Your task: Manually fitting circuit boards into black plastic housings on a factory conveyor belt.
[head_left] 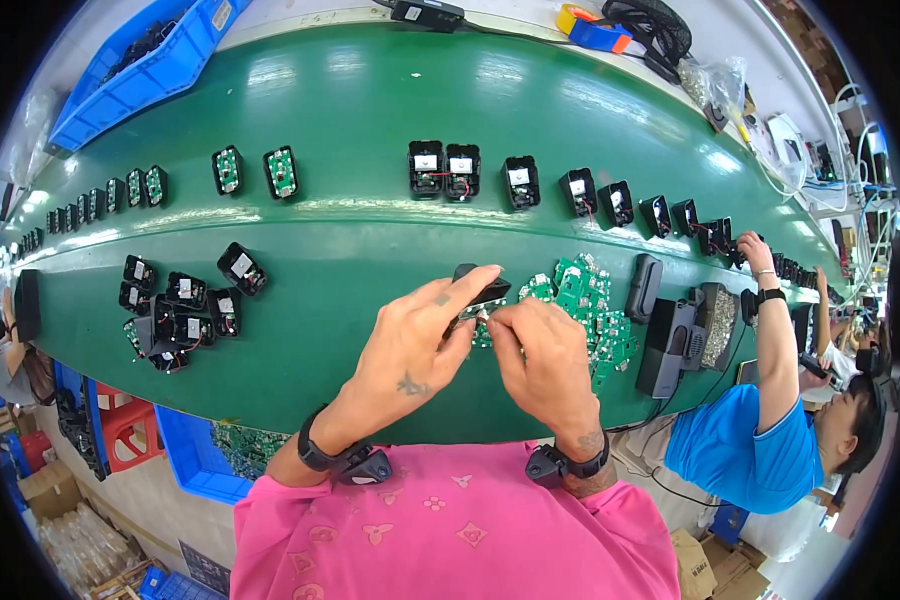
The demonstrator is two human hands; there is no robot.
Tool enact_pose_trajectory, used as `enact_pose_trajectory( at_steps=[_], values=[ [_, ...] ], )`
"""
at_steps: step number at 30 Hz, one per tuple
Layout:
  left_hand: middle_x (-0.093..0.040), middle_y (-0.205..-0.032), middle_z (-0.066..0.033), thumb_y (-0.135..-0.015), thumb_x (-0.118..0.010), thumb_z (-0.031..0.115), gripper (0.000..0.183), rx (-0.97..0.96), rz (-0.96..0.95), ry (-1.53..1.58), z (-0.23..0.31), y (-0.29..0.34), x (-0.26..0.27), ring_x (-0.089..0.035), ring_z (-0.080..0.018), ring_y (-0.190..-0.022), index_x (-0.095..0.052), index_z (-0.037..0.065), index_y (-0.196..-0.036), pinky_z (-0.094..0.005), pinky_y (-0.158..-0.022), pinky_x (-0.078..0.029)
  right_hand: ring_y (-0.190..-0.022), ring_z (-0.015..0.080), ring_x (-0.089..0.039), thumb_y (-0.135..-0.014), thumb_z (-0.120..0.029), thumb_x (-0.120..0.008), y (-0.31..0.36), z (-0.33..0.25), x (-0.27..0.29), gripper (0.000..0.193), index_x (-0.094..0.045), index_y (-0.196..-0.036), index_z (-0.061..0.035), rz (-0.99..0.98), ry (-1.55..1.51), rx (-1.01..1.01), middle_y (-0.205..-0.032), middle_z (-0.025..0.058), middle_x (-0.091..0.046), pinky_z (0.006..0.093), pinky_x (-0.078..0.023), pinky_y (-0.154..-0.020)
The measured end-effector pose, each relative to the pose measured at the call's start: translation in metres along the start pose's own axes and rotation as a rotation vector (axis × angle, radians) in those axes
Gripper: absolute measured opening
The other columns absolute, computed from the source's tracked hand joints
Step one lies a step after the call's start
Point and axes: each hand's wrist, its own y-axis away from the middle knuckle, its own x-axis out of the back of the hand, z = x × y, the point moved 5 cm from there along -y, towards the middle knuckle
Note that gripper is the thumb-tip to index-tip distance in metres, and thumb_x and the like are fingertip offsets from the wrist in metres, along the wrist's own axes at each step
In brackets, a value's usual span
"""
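Shirt point(450, 545), left grip point(410, 338) clasping black case point(492, 291), right grip point(550, 362) pinching something, boards point(242, 450) in bin point(182, 445)

Your left hand point(410, 335) grips with forefinger extended; your right hand point(545, 355) bends inward close beside it, fingertips bunched.

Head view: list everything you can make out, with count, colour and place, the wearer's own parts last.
Bench: one, green, across the view
Board-fitted housings: many, black and green, back-left row
Housings with white labels: many, black, back-right row and left cluster
Loose circuit boards: many, green, right of centre
Held housing: one, black, centre
Upper bin: one, blue, upper left
Lower bin: one, blue, lower left
Stool: one, red, lower left
Fan: one, black, upper right
Co-worker: one clearly visible, blue shirt, right
Left grip: one, bare, on held housing
Right grip: one, bare, fingertips beside it
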Motion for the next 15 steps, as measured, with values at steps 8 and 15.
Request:
enact_pose_trajectory(
  at_steps=[8,15],
  values=[
    [-0.065,-0.103,-0.019,-0.084,-0.062,-0.001,0.053,-0.1,0.06,-0.197,0.005,0.003,-0.005,-0.065,-0.039,-0.075,-0.054,0.01,-0.136,-0.0441,-0.063,-0.054,-0.064,0.0297,-0.058,-0.082,-0.001,-0.069,0.003,-0.003,-0.005,0.011,-0.059,-0.086,-0.0033,0.025,0.11,0.004,-0.072,0.0102,-0.057,0.0404,-0.044,-0.058],
    [-0.066,-0.111,-0.0173,-0.086,-0.061,-0.005,0.051,0.027,0.087,0.246,-0.004,0.004,-0.005,-0.067,-0.0251,-0.072,-0.056,0.008,-0.135,-0.0346,-0.063,-0.054,-0.063,0.028,-0.062,-0.089,-0.002,-0.065,0.005,0.003,0.001,0.005,-0.061,-0.09,0.0008,0.034,-0.252,-0.209,-0.077,0.0126,-0.063,0.0357,-0.047,-0.056]
  ],
)
